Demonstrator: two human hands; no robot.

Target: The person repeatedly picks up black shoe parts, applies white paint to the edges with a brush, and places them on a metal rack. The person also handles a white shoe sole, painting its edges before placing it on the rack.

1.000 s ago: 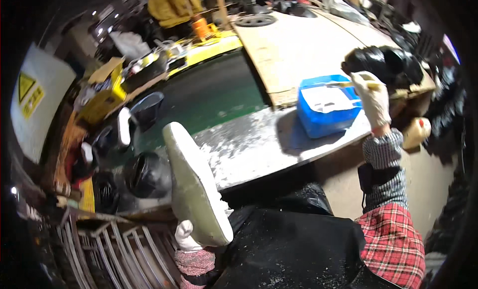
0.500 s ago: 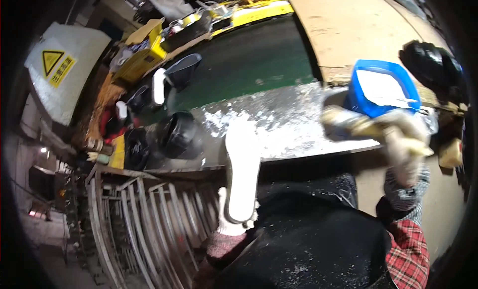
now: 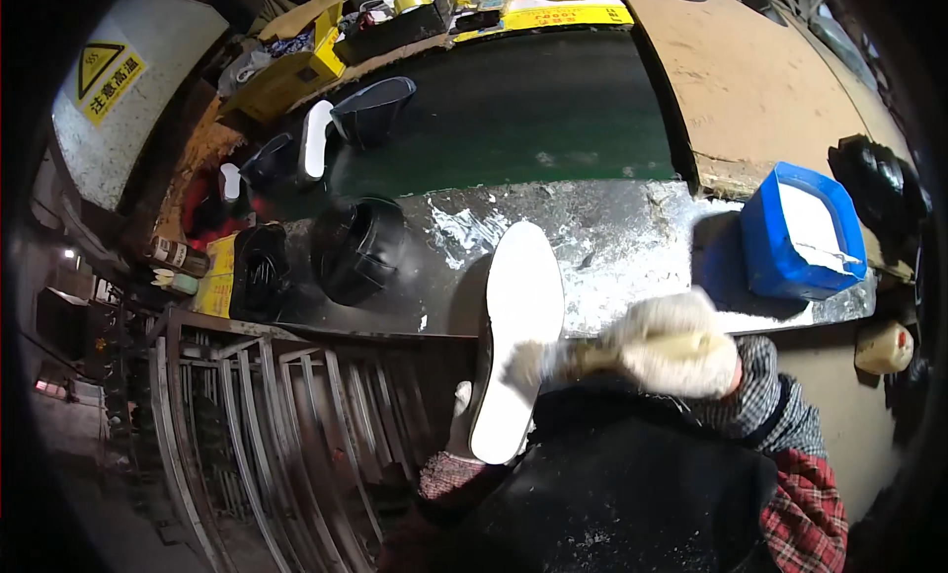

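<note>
My left hand (image 3: 461, 433), gloved, grips a long white shoe sole (image 3: 526, 286) from below near its heel end. The sole's white face is turned up and a dark edge shows along its left side. My right hand (image 3: 673, 351), in a pale, stained glove, is closed around the handle of a brush (image 3: 563, 361). The bristles lie against the lower middle of the sole, blurred by motion. A blue tub (image 3: 765, 242) holding a white substance stands on the bench to the right, beyond my right hand.
The bench edge (image 3: 632, 217) is smeared with white, with a dark green belt (image 3: 513, 119) behind it. Black footwear (image 3: 357, 252) and another white sole (image 3: 316, 140) sit at the left. A metal rack (image 3: 267, 415) stands below. A board (image 3: 760, 89) lies at the far right.
My right hand with the brush has moved left and down from beside the blue tub onto the sole. The sole sits slightly further right; the whole view has also shifted.
</note>
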